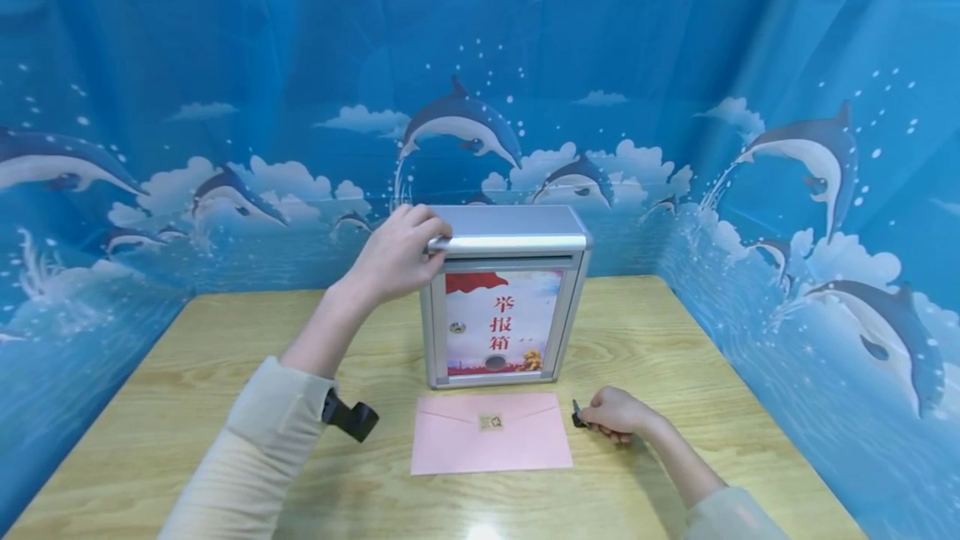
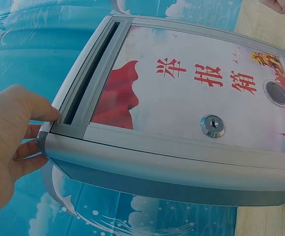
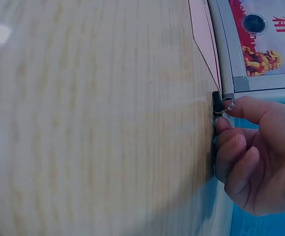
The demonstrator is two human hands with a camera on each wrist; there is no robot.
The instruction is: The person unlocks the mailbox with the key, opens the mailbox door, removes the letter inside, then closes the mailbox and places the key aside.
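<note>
A silver-framed metal letter box (image 1: pixel 504 223) stands upright on the table, its white front panel printed with red characters. My left hand (image 1: pixel 401 252) grips its upper left corner, thumb on the front frame beside the slot (image 2: pixel 91 73) and fingers round the edge. The lock (image 2: pixel 213 126) on the front shows an unfilled keyhole. To the right of a pink envelope (image 1: pixel 450 448), my right hand (image 1: pixel 618 413) pinches a small black-headed key (image 1: pixel 577 417) close to the tabletop. A metal ring (image 3: pixel 229 104) on the key lies against the fingertip in the right wrist view.
The envelope lies flat just before the box, closed with a gold sticker (image 1: pixel 491 422). Wood-grain tabletop (image 1: pixel 360 482) surrounds both. A blue curtain (image 1: pixel 300 107) printed with dolphins closes off the back and sides. A black camera mount (image 1: pixel 352 418) juts from the left wrist.
</note>
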